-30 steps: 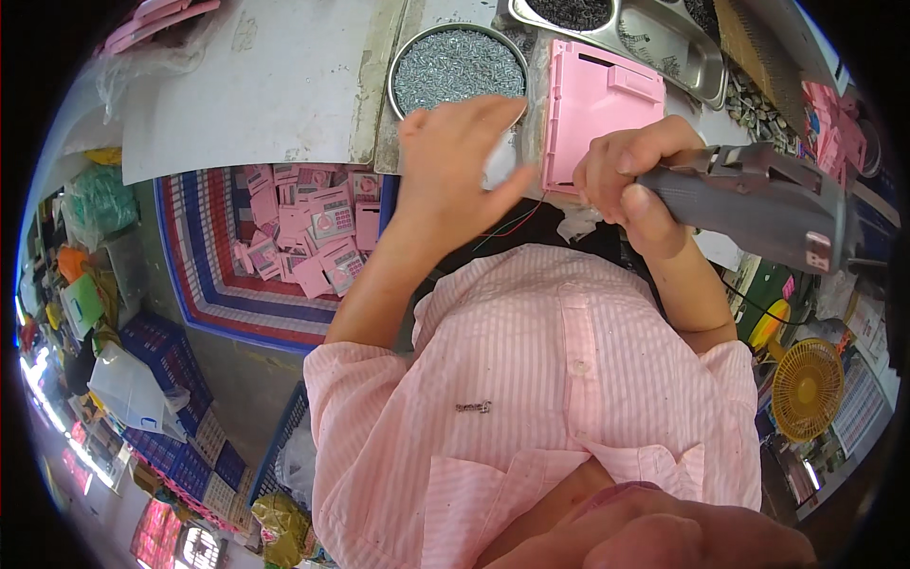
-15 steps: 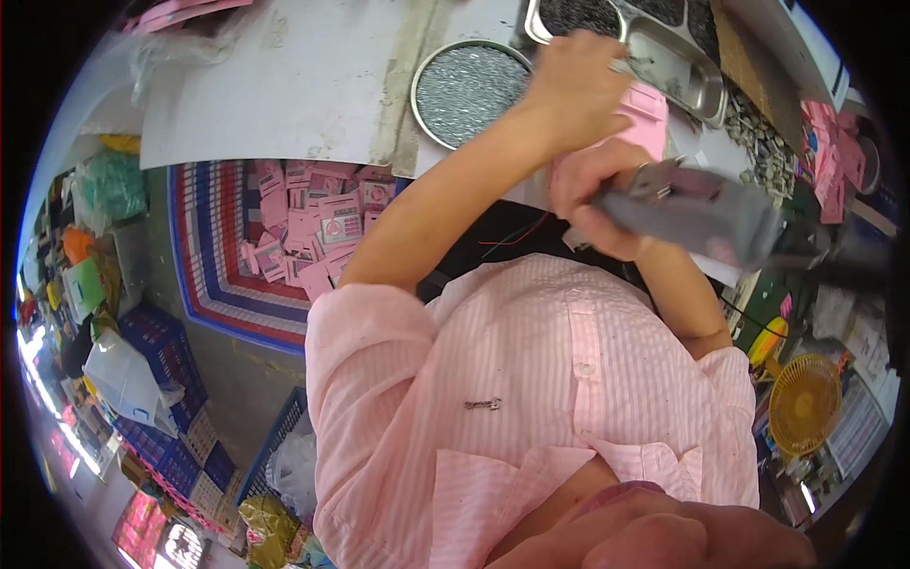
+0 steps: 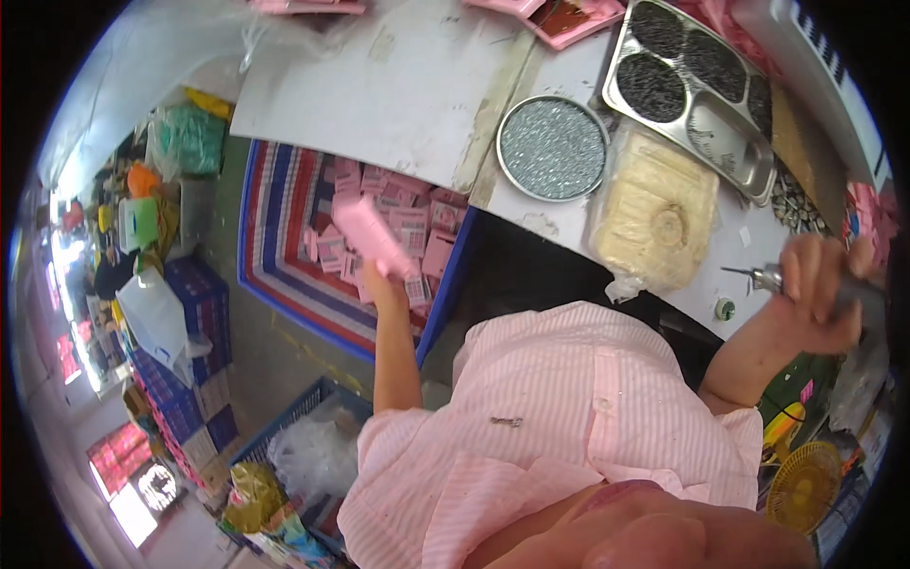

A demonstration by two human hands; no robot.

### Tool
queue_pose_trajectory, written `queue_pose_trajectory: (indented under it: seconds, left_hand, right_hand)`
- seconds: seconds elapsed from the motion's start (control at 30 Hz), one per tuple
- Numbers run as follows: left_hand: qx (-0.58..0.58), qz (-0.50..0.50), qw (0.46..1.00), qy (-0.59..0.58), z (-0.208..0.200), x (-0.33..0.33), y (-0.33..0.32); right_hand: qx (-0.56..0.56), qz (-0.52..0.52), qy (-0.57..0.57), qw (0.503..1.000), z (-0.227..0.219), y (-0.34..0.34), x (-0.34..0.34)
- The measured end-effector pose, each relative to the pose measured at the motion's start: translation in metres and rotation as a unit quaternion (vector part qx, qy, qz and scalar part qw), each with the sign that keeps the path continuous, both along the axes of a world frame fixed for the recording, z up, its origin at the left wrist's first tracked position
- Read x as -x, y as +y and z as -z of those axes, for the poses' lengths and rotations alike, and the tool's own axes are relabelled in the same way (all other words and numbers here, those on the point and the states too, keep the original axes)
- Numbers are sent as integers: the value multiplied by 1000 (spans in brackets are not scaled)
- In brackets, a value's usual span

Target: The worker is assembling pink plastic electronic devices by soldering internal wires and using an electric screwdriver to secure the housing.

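My left hand (image 3: 382, 273) is closed on a pink plastic case (image 3: 364, 226), blurred by motion. It holds the case above a blue-rimmed basket (image 3: 265, 248) with red, white and blue striped sides. Inside lie many pink plastic cases (image 3: 408, 228), some with keypads. On the right, my right hand (image 3: 817, 284) is wrapped round a grey electric screwdriver (image 3: 861, 302), its thin bit pointing left over the table edge. Nearest to that hand on the table is a yellowish block (image 3: 656, 207) wrapped in clear plastic.
A round metal dish (image 3: 553, 149) of small silvery parts sits left of the block. Behind it, a compartment tray (image 3: 697, 137) holds dark screws. More pink cases (image 3: 569, 21) lie at the table's far edge. Right, low down, stands a yellow fan (image 3: 804, 486).
My left hand has moved from the table down left over the basket, carrying the pink case. My right hand has drawn away to the right with the screwdriver. The wrapped block is now uncovered.
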State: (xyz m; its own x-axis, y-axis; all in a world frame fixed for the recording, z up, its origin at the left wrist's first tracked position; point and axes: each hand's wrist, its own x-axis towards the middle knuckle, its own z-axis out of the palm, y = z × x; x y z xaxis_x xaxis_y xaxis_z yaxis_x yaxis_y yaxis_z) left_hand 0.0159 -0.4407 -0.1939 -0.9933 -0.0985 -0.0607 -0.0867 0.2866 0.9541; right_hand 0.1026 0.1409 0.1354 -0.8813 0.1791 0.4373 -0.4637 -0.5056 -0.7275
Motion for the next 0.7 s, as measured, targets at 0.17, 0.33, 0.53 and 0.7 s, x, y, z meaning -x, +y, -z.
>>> queue_pose_trajectory:
  seconds: [0.17, 0.33, 0.53, 0.7]
  left_hand:
    - [-285, -323, 864, -260, 63, -54, -52]
    - [268, -92, 943, 173, -121, 83, 125]
    - [84, 157, 883, 433, -268, 240, 313]
    - [377, 127, 849, 348, -321, 382, 386]
  right_hand:
    - [-126, 139, -103, 977, 8, -18, 18]
    - [-225, 279, -109, 927, 5, -17, 17]
    - [-276, 371, -123, 878, 18, -10, 10]
    - [-300, 439, -158, 832, 22, -11, -1]
